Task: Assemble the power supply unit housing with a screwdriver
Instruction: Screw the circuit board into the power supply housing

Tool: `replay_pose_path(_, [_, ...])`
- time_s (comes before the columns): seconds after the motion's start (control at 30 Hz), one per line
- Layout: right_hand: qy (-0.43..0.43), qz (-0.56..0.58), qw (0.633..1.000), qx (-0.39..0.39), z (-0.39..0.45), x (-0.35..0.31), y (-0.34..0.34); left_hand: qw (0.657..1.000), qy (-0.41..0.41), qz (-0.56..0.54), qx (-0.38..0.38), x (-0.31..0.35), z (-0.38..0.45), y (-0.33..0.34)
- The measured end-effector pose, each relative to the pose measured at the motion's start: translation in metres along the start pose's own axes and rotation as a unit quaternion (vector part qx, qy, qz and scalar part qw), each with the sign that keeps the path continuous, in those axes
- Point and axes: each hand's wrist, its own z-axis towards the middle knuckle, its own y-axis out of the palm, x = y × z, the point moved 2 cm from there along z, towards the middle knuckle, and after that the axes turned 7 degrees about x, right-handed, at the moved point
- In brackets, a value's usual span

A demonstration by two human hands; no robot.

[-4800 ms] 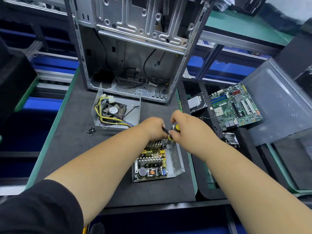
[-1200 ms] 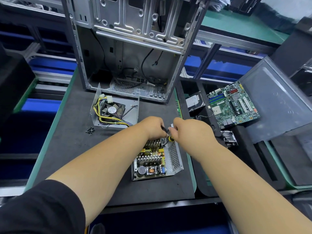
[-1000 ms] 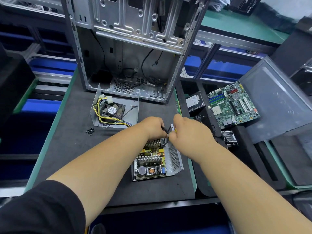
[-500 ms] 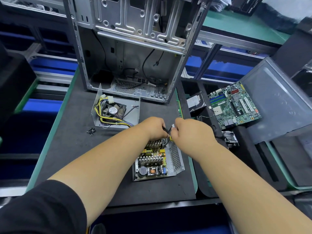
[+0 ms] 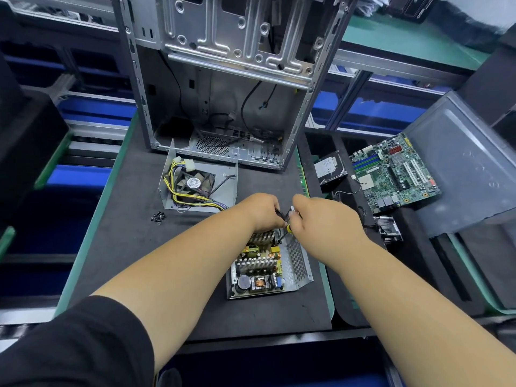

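The open power supply base (image 5: 300,270), a grey metal tray with a perforated right wall, lies on the black mat with its circuit board exposed. My right hand (image 5: 324,222) grips a yellow-and-black screwdriver (image 5: 287,228) whose tip points down at the board's far end. My left hand (image 5: 261,212) is closed at the far end of the unit, fingers touching the screwdriver shaft; what it pinches is hidden. The housing's other half (image 5: 229,191), holding a black fan and yellow wires, lies further back on the left. Several small black screws (image 5: 158,217) sit on the mat.
An empty silver computer case (image 5: 223,79) stands upright at the back of the mat (image 5: 125,247). To the right lie a hard drive (image 5: 329,169), a green motherboard (image 5: 393,174), a heatsink (image 5: 388,229) and a grey plastic cover (image 5: 460,174).
Both hands stay at the far end of the power supply. The yellow handle showed more above my right hand earlier; now only a small part shows below the fingers.
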Motion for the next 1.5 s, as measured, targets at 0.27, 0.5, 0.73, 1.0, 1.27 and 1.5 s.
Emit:
replay_pose_path(0.27, [-0.035,-0.002,0.999,0.011,0.000,-0.003,-0.014,1.000,0.001,-0.007,0.006,-0.001,0.001,0.001])
replay_pose_path(0.5, [-0.033,0.021,0.999,-0.035,0.000,-0.002,-0.012,1.000,-0.008,-0.006,0.010,-0.001,0.001,0.002])
replay_pose_path(0.73, [-0.002,0.033,0.998,-0.055,0.008,0.002,-0.006,1.000,-0.007,0.002,0.021,-0.002,0.001,0.003])
replay_pose_path(1.0, [0.024,-0.037,0.997,-0.058,0.010,0.000,-0.003,1.000,-0.006,0.009,0.016,0.000,-0.001,0.001])
replay_pose_path(1.27, [-0.021,0.066,0.993,-0.100,0.002,-0.001,-0.011,1.000,-0.008,0.005,0.008,0.000,0.001,0.001])
replay_pose_path(1.5, [0.008,0.077,0.994,-0.079,0.005,0.007,-0.003,1.000,-0.013,0.005,0.016,-0.001,0.001,0.001])
